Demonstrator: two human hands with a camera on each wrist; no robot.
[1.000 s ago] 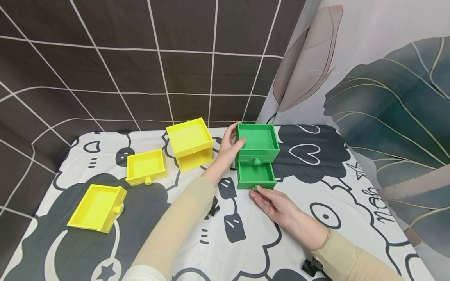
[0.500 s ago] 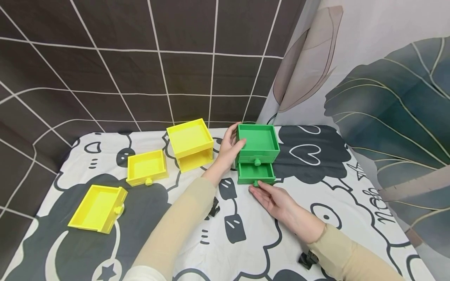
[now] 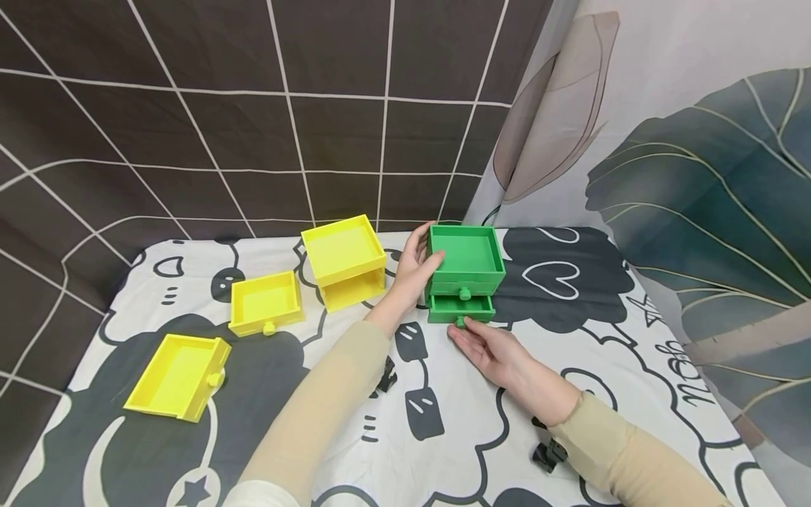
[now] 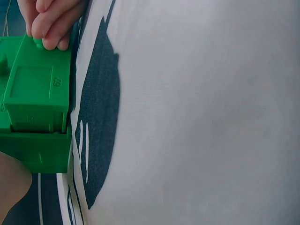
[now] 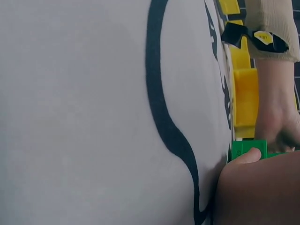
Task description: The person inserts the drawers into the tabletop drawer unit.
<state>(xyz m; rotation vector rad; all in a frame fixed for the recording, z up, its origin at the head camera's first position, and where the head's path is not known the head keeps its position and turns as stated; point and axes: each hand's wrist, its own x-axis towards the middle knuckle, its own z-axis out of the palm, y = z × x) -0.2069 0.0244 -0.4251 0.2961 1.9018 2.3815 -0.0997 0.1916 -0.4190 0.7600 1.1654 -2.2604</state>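
A small green drawer cabinet (image 3: 467,250) stands on the patterned cloth, with a shallow tray top and an upper drawer pushed in. Its lower green drawer (image 3: 443,317) sticks out a short way at the front. My left hand (image 3: 415,266) holds the cabinet's left side, thumb over the top rim. At the lower drawer's front, my right hand (image 3: 497,352) pinches the small round knob (image 3: 460,322). The left wrist view shows the drawer front (image 4: 40,84) from the side, jutting out of the cabinet, with the right hand's fingers (image 4: 54,23) around the knob.
Left of the green cabinet stands a yellow cabinet (image 3: 345,246) with an empty drawer slot. Two yellow drawers, one upright near it (image 3: 265,299) and one turned sideways (image 3: 177,370), lie farther left. A dark curtain (image 3: 253,127) with a white grid hangs behind.
The lower green drawer has slid inward, away from me, with my right hand moving along at its knob. My left hand has stayed on the cabinet's side.
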